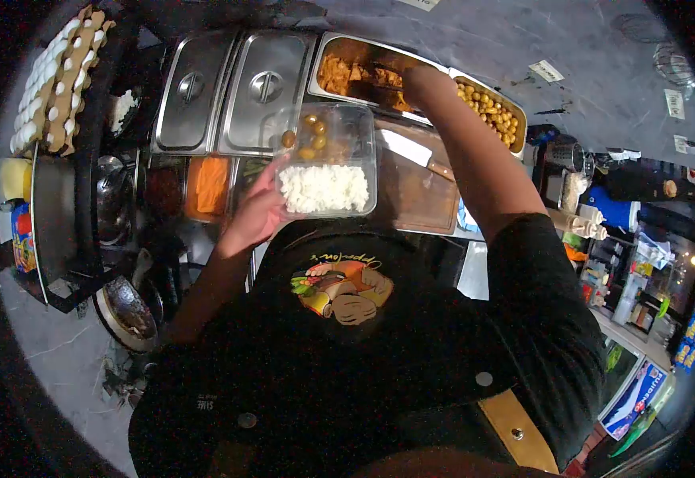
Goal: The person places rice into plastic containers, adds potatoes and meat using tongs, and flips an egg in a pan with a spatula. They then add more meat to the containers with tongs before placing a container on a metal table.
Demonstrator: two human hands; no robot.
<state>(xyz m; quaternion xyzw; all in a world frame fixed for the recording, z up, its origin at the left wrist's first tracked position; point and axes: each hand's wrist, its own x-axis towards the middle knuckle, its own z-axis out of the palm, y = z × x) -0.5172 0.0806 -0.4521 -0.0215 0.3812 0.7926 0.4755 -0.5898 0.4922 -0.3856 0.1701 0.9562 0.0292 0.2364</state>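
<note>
My left hand (255,213) grips the left side of a clear plastic food container (372,159). White rice (325,190) fills the part of it nearest my body, and several small round brown potatoes (314,137) lie in the far part. My right hand (427,86) reaches into a steel pan (325,44) of orange-brown meat pieces (343,76). It is closed and in shadow; a dark shape reaches from it over the meat, and I cannot make out what it is.
Right of the meat stands a pan of small round potatoes (495,115). A knife (415,151) lies on a brown cutting board (411,203). Two lidded steel pans (264,88) and a tub of orange shreds (210,185) sit left. Egg trays (59,80) are far left.
</note>
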